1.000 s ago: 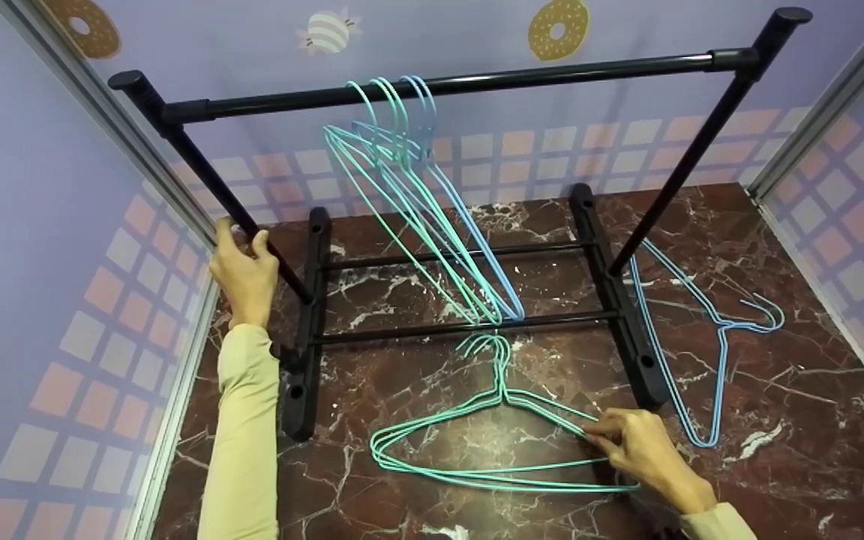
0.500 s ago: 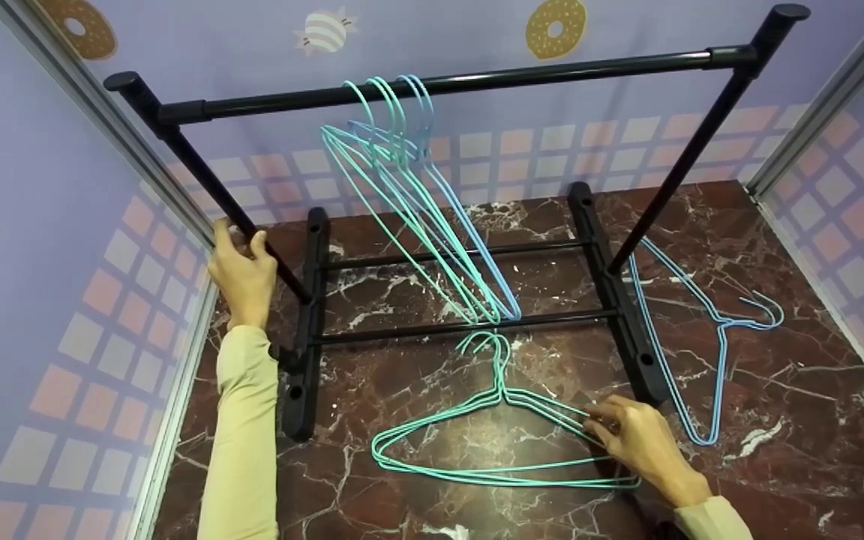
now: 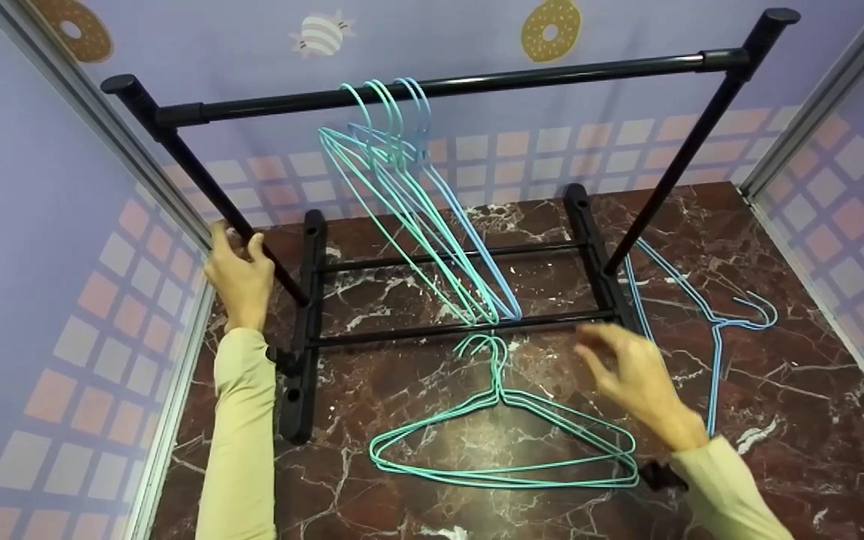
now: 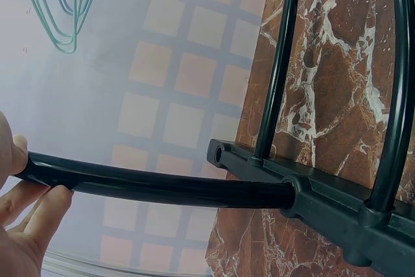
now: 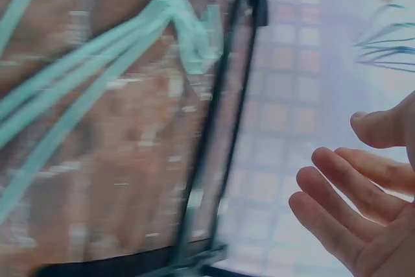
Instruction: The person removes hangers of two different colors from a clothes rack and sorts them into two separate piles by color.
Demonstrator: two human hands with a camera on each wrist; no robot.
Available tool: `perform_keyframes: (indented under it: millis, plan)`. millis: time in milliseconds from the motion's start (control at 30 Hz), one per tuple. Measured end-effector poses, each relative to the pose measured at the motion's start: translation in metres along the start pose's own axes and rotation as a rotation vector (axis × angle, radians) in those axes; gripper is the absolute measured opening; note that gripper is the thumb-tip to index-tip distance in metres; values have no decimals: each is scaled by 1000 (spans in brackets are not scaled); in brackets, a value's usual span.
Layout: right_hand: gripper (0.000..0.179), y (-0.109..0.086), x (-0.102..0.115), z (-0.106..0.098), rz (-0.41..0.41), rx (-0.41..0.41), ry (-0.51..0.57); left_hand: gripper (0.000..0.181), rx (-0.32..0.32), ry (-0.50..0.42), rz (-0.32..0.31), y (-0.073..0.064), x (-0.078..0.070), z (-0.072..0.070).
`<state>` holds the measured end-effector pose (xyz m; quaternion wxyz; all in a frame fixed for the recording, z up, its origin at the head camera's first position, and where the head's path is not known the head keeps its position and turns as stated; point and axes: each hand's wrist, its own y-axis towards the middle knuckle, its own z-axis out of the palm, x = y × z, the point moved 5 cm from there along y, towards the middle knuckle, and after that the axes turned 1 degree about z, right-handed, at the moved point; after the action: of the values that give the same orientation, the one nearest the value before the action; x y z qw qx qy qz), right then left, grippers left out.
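Observation:
My left hand grips the left upright post of a black clothes rack, thumb on one side and fingers on the other. In mid-air above the rack's right foot, my right hand holds nothing; the right wrist view shows its fingers loosely bent and apart from the thumb. Below it and to the left, a few overlapping green wire hangers lie flat on the floor, hooks pointing toward the rack. Several green and blue hangers hang from the rack's top bar, left of its middle.
Blue hangers lie on the marble floor right of the rack, partly behind my right arm. Two low crossbars join the rack's feet. Patterned wall panels close in the left, back and right sides.
My right hand has let go of the right end of the green hangers on the floor and risen toward the rack. My left hand keeps its grip on the post.

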<state>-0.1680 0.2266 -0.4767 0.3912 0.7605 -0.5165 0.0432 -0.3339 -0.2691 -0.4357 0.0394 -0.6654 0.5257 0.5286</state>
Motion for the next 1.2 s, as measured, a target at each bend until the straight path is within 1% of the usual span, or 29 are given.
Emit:
perform_keyframes:
  millis: [133,267,467,767,1033,1200]
  plan:
    - [27,30,15,-7,10,3,40,30,-5,-9,9,1,0,-1]
    - [25,51,28,-10,4,8,44,31,-9,-16,17,1,-1,-2]
    - [25,73,45,-10,-36,11,59,31,2,-15,19,1,-2,0]
    - [24,100,62,-11,-37,43,96,31,3,-19,28,2,-3,0]
    - [26,125,74,0,51,146,172,32,11,-1,25,2,-2,-1]
    - [27,136,80,9,85,201,189,31,7,-2,27,0,-2,-2]
